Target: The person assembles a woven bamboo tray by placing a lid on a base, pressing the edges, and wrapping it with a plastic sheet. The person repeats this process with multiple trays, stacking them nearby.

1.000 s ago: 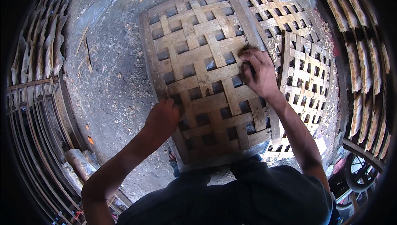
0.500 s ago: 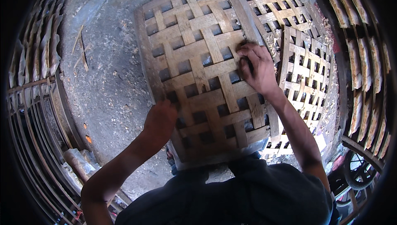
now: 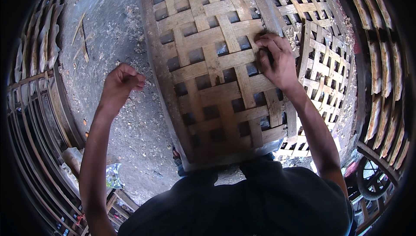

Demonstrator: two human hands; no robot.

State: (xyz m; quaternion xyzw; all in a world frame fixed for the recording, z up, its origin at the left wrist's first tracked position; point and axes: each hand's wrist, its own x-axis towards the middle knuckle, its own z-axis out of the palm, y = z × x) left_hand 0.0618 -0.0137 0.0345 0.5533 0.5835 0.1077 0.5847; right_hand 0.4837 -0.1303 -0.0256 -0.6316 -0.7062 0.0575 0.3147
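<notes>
In front of me lies a large woven bamboo rack (image 3: pixel 212 60), its flat slats crossing in an open lattice inside a wooden frame. Clear plastic sheeting shows under its edges. My left hand (image 3: pixel 121 84) is lifted off to the left of the rack, above the floor. Its thumb and fingers are pinched together, and whatever is between them is too small to make out. My right hand (image 3: pixel 278 60) rests at the rack's right side, fingers curled and fingertips down on the frame's inner edge. What those fingertips grip is hidden.
More woven bamboo racks (image 3: pixel 328 69) lie to the right. Slatted shelving stands at the left (image 3: pixel 32 123) and the right (image 3: pixel 379 62), with pale pieces on the right one. A dark spoked wheel (image 3: pixel 370 177) sits lower right. Thin strips (image 3: pixel 83 40) lie on the crumb-strewn grey floor (image 3: pixel 130 140).
My left hand has left the rack's left edge and swung up and left over the floor. The right hand stays at the right side; the whole view has shifted slightly.
</notes>
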